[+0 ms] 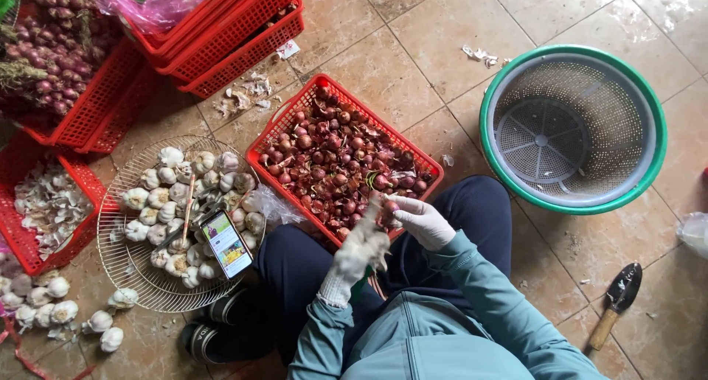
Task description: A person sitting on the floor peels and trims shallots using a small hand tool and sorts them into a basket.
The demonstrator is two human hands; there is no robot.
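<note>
Though gloved, two hands (pixel 359 251) (pixel 420 219), one shallot (pixel 389 209).

The person wears a teal jacket with long sleeves that end in ribbed cuffs just behind the wrists. Both the left hand (pixel 359 251) and the right hand (pixel 422 219) are covered in whitish knitted gloves, the left one looking worn and grubby. Below them show dark navy trousers and black sandals with pale stripes.
</note>
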